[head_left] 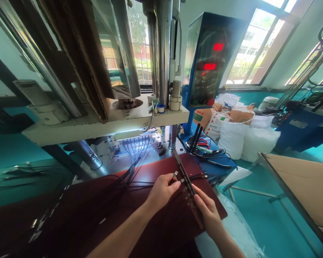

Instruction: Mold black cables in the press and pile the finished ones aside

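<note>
Indoors, beside tall barred windows, a large press [140, 123] is filling the view I am following remotely through the head camera, its pale platen standing above a lit metal bed. Before it, a dark red board [140, 209] is spreading across the work area. Behind and to the right, a blue control cabinet [195, 71] is showing two glowing red displays, while a cardboard-topped table [304, 186] is occupying the far right and white sacks [233, 138] are crowding the floor between them. Thin black cables [133, 170] are trailing from the press bed onto the board, and more are lying coiled beside a red-handled tool [204, 143] on a blue surface.

At the center, I am watching a long, narrow dark bar [187, 176] slanting above the board's right part, its far end pointing toward the press. The right hand [208, 208] is gripping its near portion, thumb and fingers clamped on it. The left hand [163, 189] is working just beside the bar, thumb and forefinger pinched together on a small metal cable connector [175, 174]. A second connector [182, 181] is showing by the thumb tip, close to the bar; whether they are touching, I am not able to tell.
</note>
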`<state>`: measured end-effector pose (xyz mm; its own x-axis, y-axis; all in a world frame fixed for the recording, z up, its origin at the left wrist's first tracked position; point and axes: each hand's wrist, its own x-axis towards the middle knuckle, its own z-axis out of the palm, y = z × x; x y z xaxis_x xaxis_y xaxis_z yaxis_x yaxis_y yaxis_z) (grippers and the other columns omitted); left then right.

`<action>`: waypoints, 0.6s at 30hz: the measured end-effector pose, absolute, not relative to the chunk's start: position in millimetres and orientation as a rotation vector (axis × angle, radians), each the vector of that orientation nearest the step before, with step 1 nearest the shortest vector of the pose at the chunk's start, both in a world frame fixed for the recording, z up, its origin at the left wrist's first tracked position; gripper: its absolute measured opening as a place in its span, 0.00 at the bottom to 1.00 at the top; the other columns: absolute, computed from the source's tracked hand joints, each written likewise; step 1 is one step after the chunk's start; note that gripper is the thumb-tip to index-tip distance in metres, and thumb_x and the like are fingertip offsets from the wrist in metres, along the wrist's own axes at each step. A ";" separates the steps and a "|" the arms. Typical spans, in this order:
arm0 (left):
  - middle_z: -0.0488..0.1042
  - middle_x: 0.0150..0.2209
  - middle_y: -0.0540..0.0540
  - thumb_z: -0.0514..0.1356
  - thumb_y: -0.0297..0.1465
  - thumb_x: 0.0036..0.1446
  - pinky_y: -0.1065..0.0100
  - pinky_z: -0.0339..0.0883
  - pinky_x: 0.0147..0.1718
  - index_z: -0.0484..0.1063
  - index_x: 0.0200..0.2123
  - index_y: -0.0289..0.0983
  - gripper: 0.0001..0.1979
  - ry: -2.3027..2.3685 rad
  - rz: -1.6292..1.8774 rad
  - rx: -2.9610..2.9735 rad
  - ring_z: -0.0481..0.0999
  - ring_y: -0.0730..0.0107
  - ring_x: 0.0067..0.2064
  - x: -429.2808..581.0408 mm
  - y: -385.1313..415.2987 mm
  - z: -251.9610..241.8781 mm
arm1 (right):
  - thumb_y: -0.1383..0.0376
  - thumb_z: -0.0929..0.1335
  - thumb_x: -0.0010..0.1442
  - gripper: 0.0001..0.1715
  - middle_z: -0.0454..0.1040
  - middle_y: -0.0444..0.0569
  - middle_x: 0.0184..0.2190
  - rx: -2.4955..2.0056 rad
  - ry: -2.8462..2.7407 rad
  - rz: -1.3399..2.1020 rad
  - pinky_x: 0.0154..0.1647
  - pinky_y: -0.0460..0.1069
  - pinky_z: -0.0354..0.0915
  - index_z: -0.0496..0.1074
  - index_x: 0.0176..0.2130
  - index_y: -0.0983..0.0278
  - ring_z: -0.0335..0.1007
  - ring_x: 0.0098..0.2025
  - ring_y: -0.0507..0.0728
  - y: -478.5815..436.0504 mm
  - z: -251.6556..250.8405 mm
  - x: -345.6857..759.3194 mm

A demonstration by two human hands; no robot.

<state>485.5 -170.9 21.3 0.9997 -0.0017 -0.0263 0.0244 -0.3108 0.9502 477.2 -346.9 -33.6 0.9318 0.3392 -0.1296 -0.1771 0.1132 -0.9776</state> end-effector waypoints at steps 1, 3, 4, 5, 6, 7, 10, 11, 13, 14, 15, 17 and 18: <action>0.60 0.20 0.54 0.53 0.36 0.49 0.73 0.51 0.24 0.63 0.21 0.35 0.11 0.026 -0.026 1.894 0.57 0.75 0.24 485.7 -171.2 21.0 | 0.49 0.65 0.54 0.35 0.65 0.42 0.16 -1.412 -0.145 0.392 0.06 0.39 0.44 0.61 0.55 0.66 0.49 0.09 0.44 -347.2 -34.3 477.8; 0.60 0.20 0.54 0.53 0.36 0.49 0.73 0.51 0.24 0.63 0.21 0.35 0.11 0.039 -0.028 1.910 0.57 0.75 0.24 486.0 -171.9 21.3 | 0.48 0.64 0.55 0.35 0.66 0.42 0.16 -1.418 -0.158 0.400 0.06 0.39 0.44 0.61 0.55 0.66 0.50 0.10 0.44 -347.6 -36.0 478.9; 0.60 0.19 0.54 0.53 0.36 0.49 0.73 0.51 0.24 0.63 0.21 0.35 0.11 0.043 -0.028 1.918 0.57 0.75 0.24 486.0 -172.3 21.9 | 0.49 0.64 0.55 0.35 0.65 0.42 0.16 -1.422 -0.163 0.400 0.06 0.39 0.44 0.61 0.55 0.66 0.49 0.10 0.44 -347.6 -36.5 479.3; 0.60 0.19 0.54 0.53 0.36 0.49 0.73 0.51 0.24 0.62 0.21 0.35 0.11 0.047 -0.024 1.924 0.57 0.75 0.24 486.0 -172.7 22.6 | 0.49 0.64 0.56 0.34 0.64 0.41 0.15 -1.427 -0.169 0.399 0.07 0.39 0.44 0.61 0.55 0.66 0.49 0.10 0.44 -347.4 -36.5 479.4; 0.60 0.19 0.54 0.53 0.35 0.49 0.73 0.51 0.24 0.62 0.21 0.35 0.10 0.044 -0.019 1.927 0.57 0.75 0.24 485.8 -172.9 23.3 | 0.49 0.64 0.56 0.34 0.63 0.40 0.15 -1.435 -0.176 0.394 0.07 0.39 0.44 0.61 0.55 0.66 0.48 0.10 0.44 -346.9 -36.1 479.2; 0.60 0.19 0.54 0.53 0.35 0.49 0.73 0.51 0.24 0.62 0.20 0.35 0.10 0.037 -0.013 1.927 0.57 0.75 0.24 485.6 -173.0 24.1 | 0.49 0.63 0.56 0.34 0.61 0.39 0.14 -1.446 -0.184 0.387 0.07 0.39 0.44 0.60 0.55 0.66 0.48 0.10 0.44 -346.2 -35.4 478.7; 0.61 0.20 0.53 0.53 0.34 0.49 0.73 0.52 0.25 0.62 0.20 0.35 0.10 0.017 0.006 1.919 0.58 0.75 0.24 484.4 -171.3 26.0 | 0.49 0.63 0.57 0.34 0.57 0.37 0.13 -1.479 -0.223 0.380 0.07 0.39 0.44 0.60 0.56 0.65 0.47 0.10 0.44 -343.6 -32.5 477.0; 0.61 0.20 0.53 0.53 0.33 0.49 0.73 0.52 0.25 0.62 0.20 0.35 0.10 0.011 0.006 1.913 0.58 0.75 0.24 483.9 -170.2 26.4 | 0.49 0.63 0.57 0.34 0.57 0.37 0.13 -1.486 -0.235 0.383 0.08 0.39 0.44 0.60 0.56 0.65 0.47 0.10 0.44 -342.9 -32.0 476.6; 0.61 0.19 0.53 0.53 0.33 0.49 0.73 0.52 0.25 0.62 0.20 0.35 0.10 -0.002 0.001 1.895 0.57 0.76 0.24 482.8 -167.5 27.0 | 0.49 0.62 0.57 0.33 0.55 0.36 0.13 -1.497 -0.260 0.396 0.08 0.39 0.45 0.60 0.56 0.64 0.47 0.10 0.44 -342.2 -32.1 476.5; 0.60 0.19 0.54 0.53 0.33 0.49 0.73 0.52 0.25 0.63 0.20 0.35 0.10 -0.010 -0.007 1.882 0.57 0.76 0.24 482.4 -166.1 27.0 | 0.49 0.62 0.57 0.33 0.56 0.37 0.13 -1.505 -0.269 0.400 0.08 0.39 0.46 0.60 0.56 0.64 0.47 0.10 0.44 -342.2 -32.7 476.8; 0.60 0.19 0.54 0.53 0.34 0.49 0.73 0.52 0.24 0.63 0.20 0.35 0.10 -0.017 -0.015 1.868 0.56 0.76 0.24 481.9 -164.9 26.6 | 0.49 0.62 0.57 0.33 0.57 0.37 0.13 -1.513 -0.277 0.406 0.08 0.39 0.46 0.59 0.56 0.64 0.48 0.10 0.44 -342.4 -33.4 477.1; 0.59 0.19 0.54 0.54 0.34 0.49 0.74 0.51 0.24 0.64 0.21 0.34 0.10 -0.029 -0.026 1.848 0.55 0.77 0.23 481.1 -163.4 24.6 | 0.49 0.62 0.57 0.34 0.59 0.38 0.15 -1.528 -0.287 0.424 0.07 0.39 0.47 0.58 0.57 0.64 0.48 0.10 0.45 -342.9 -34.9 477.9; 0.59 0.19 0.54 0.54 0.34 0.50 0.73 0.51 0.24 0.64 0.21 0.34 0.10 -0.035 -0.022 1.843 0.55 0.77 0.23 480.7 -163.3 22.9 | 0.48 0.62 0.57 0.35 0.60 0.38 0.15 -1.534 -0.286 0.426 0.07 0.40 0.47 0.58 0.57 0.64 0.49 0.10 0.45 -343.1 -35.3 478.1</action>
